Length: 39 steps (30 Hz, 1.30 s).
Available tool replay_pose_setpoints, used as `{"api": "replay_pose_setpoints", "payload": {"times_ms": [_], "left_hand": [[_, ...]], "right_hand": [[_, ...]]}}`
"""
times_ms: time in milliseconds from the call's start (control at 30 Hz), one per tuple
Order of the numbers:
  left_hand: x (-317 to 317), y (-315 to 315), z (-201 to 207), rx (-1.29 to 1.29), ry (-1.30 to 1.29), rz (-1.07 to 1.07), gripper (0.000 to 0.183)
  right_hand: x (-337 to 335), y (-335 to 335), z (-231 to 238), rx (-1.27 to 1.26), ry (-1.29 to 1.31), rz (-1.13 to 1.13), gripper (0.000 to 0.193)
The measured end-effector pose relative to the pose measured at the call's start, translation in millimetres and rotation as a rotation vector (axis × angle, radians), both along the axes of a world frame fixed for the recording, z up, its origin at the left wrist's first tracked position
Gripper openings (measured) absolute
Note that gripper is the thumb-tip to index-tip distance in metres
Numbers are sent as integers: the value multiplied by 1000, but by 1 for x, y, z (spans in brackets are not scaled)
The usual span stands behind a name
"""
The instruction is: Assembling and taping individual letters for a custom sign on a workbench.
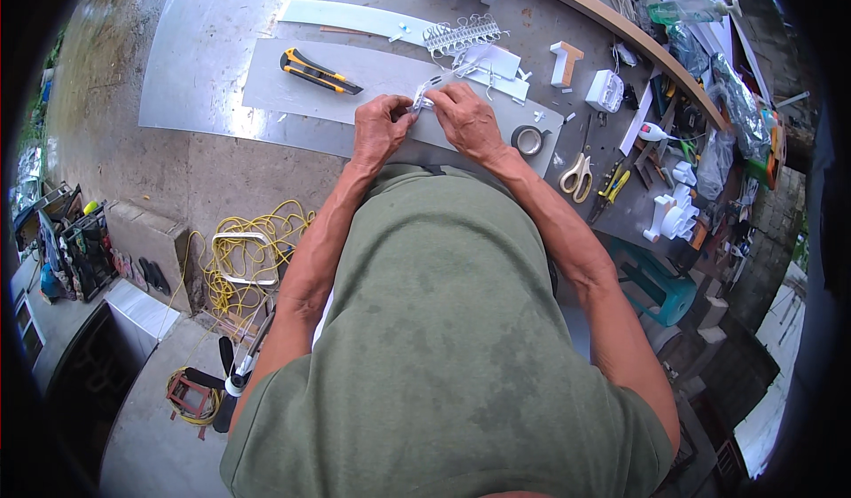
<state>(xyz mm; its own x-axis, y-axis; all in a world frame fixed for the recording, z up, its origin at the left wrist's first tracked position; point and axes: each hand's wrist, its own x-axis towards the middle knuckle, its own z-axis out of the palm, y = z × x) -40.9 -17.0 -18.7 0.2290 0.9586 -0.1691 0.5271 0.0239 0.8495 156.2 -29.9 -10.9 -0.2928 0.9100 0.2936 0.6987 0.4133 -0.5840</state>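
Note:
Both my hands meet over a grey metal sheet on the table. My left hand (383,128) pinches the lower end of a small white wired strip (418,99), which looks like LED modules. The fingers of my right hand (468,121) are closed on its other side; their tips partly hide it. Just beyond lies a bundle of white LED modules (463,35) with looped wires, beside white plastic offcuts (496,58). A yellow and black utility knife (319,71) rests left of my hands. A roll of dark tape (528,140) sits by my right wrist.
Scissors (577,177) and yellow-handled pliers (610,188) lie to the right, near white channel-letter pieces (606,90) and a spray bottle (691,11). A long brown-edged strip (620,24) crosses the far right. Below stand a green stool (658,284) and a tangled yellow cord (239,259).

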Motion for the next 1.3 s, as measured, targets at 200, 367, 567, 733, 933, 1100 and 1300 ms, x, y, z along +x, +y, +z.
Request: {"api": "replay_pose_setpoints", "payload": {"times_ms": [200, 367, 567, 733, 933, 1100, 1300], "left_hand": [[3, 2, -6, 121, 23, 46, 20], [7, 3, -8, 196, 93, 4, 15], [9, 4, -6, 172, 150, 6, 15], [12, 4, -3, 178, 174, 12, 15], [11, -1, -5, 221, 51, 16, 13], [7, 0, -14, 296, -10, -29, 13], [5, 10, -8, 167, 31, -72, 15]], "right_hand": [[-6, 16, -3, -66, -54, 114, 18], [-1, 11, -7, -81, 12, 96, 15], [1, 2, -6, -124, 102, 49, 13], [0, -3, -9, -186, 163, -31, 11], [-1, 1, -9, -291, 231, -94, 9], [0, 4, -7, -350, 245, -103, 9], [5, 8, -6, -395, 262, -88, 9]]}}
